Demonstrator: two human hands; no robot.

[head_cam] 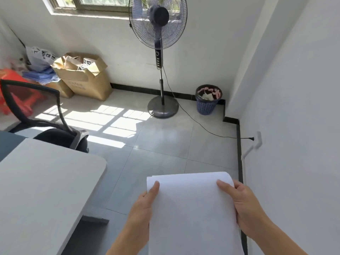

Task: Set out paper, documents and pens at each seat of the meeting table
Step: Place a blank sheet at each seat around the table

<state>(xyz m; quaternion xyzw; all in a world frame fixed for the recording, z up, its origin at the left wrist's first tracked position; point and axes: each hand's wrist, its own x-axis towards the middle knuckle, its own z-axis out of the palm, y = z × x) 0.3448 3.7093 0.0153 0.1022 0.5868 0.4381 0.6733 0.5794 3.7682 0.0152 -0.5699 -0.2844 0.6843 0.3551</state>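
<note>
White walls [294, 70] meet a grey tiled floor [165, 144]; sun from the window [88, 2] makes bright squares there. A tall fan [158, 24] stands by a blue bin [207, 100] (full of scraps); brown boxes [82, 78] sit near a black chair [36, 111].

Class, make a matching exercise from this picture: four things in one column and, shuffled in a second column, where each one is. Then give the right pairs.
Things:
1. paper
2. waste basket
3. pedestal fan
4. office chair

Places:
A. at the table's far end
B. in the corner by the right wall
C. held in both hands
D. below the window

Pairs: 1-C, 2-B, 3-D, 4-A
</note>
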